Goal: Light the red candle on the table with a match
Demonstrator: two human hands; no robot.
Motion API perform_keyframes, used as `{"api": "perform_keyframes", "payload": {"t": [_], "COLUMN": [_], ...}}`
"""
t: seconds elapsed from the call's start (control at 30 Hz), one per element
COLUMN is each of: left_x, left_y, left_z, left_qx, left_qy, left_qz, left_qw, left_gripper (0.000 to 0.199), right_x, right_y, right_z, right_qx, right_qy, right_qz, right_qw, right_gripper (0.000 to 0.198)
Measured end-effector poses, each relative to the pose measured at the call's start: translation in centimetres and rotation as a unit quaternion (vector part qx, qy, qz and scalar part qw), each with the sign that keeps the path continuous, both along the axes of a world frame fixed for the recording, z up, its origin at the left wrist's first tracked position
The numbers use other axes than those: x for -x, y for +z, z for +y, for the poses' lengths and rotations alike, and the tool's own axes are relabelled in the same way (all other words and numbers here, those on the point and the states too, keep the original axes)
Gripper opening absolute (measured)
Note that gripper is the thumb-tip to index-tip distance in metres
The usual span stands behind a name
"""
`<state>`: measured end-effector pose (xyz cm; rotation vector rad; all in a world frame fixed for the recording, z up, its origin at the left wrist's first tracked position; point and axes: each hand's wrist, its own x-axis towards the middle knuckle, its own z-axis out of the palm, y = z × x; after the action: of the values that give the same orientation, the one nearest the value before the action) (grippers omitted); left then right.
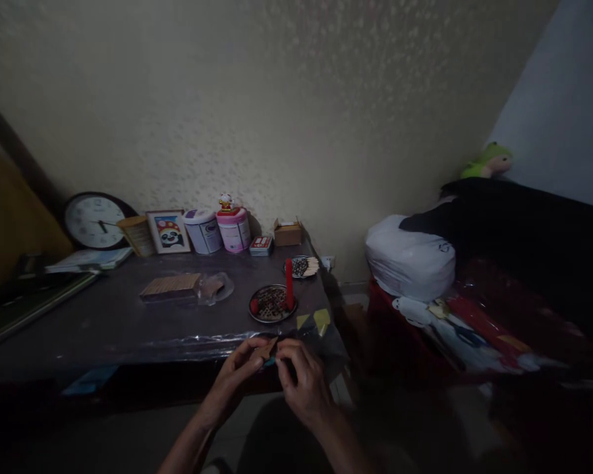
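Note:
Just off the table's front edge, my left hand [240, 364] pinches a small flat brown cardboard-like piece [265, 350] between thumb and fingers. My right hand [302, 378] is at the piece's right side with its fingertips drawn together; what they grip is too small to tell. A bit of teal [269, 361] shows under the brown piece, its kind unclear. Beyond the hands stands a round metal plate [273, 320] of small dark and light bits, with an upright red candle-like stick [289, 283] at its right. Yellow paper scraps [321, 319] lie right of the plate.
A row of thin brown pieces [172, 287] in clear plastic lies on the covered table [113, 322]. Behind are a clock [96, 220], a framed panda picture [169, 232], two tubs [234, 232] and a small cardboard box [287, 234]. A dish of pale sticks [310, 266] sits rear right.

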<state>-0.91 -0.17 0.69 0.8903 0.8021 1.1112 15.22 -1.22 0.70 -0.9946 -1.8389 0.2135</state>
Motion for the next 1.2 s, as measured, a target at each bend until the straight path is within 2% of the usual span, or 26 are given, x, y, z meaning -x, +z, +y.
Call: {"api": "perform_keyframes", "payload": {"t": [0.23, 0.4, 0.67, 1.07, 1.2], "left_x": [-0.3, -0.3, -0.8, -0.9, -1.3], "left_y": [-0.6, -0.2, -0.4, -1.5, -1.5], "left_z": [0.5, 0.4, 0.6, 1.2, 1.3], "left_qx": [0.024, 0.011, -0.033, -0.016, -0.021], "left_qy": [-0.007, -0.041, -0.032, 0.016, 0.012], "left_qz": [-0.022, -0.042, -0.05, -0.082, -0.125], "left_qw": [0.999, 0.998, 0.998, 0.996, 0.992], "left_gripper": [0.039, 0.03, 0.023, 0.025, 0.021], "right_x": [-0.2, -0.5, -0.7, -0.5, -0.6], "right_y": [0.1, 0.0, -0.9, -0.3, -0.3], "right_z": [0.2, 0.6, 1.6, 1.6, 1.8], "right_qx": [0.008, -0.003, -0.043, -0.058, -0.068], "right_qy": [-0.019, -0.031, -0.032, -0.05, -0.055], "right_qz": [0.01, 0.021, 0.042, 0.035, 0.039], "right_qw": [1.0, 0.999, 0.998, 0.996, 0.995], "right_gripper": [0.015, 0.016, 0.019, 0.016, 0.014]}}
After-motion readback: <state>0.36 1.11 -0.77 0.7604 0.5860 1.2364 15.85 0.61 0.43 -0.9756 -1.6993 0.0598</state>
